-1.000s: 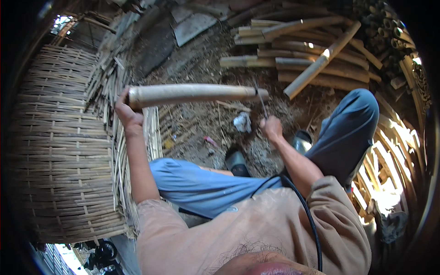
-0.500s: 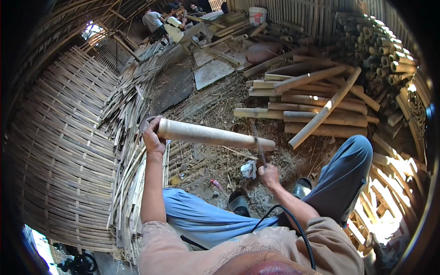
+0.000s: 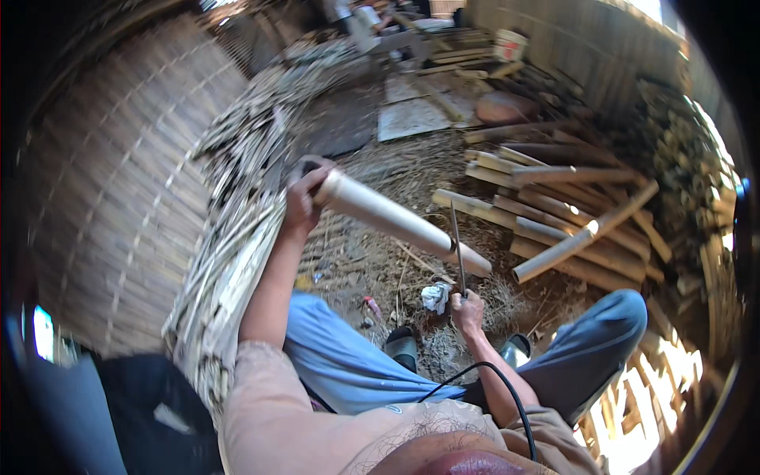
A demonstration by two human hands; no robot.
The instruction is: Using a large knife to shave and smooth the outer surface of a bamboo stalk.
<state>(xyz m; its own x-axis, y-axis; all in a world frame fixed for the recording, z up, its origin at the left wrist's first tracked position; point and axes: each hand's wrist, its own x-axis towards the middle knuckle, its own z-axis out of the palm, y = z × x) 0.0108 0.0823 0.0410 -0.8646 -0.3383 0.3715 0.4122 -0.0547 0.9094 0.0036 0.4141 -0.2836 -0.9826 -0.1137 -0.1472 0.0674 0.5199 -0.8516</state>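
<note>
My left hand point(image 3: 305, 194) is closed round the upper left end of a pale bamboo tube point(image 3: 388, 215). The tube slants down to the right, its far end low over the littered ground. In my right hand point(image 3: 468, 310) is the handle of a long, narrow knife point(image 3: 459, 265). Its blade points up and crosses the tube near the lower right end, where a dark ring or notch shows. Whether the edge touches the tube I cannot tell. A crumpled white wad point(image 3: 435, 298) lies on the ground just left of my right hand.
Cut bamboo poles point(image 3: 582, 222) lie heaped on the right. Split strips point(image 3: 237, 245) and a large woven bamboo panel point(image 3: 131, 182) fill the left. A white bucket point(image 3: 509, 46) stands at the back, right of other people at work. A black cable point(image 3: 507, 380) loops over my lap.
My left hand has moved right, and the bamboo tube now slants down more steeply. The knife has turned more upright. My view has swung left; a dark shape appears at the lower left.
</note>
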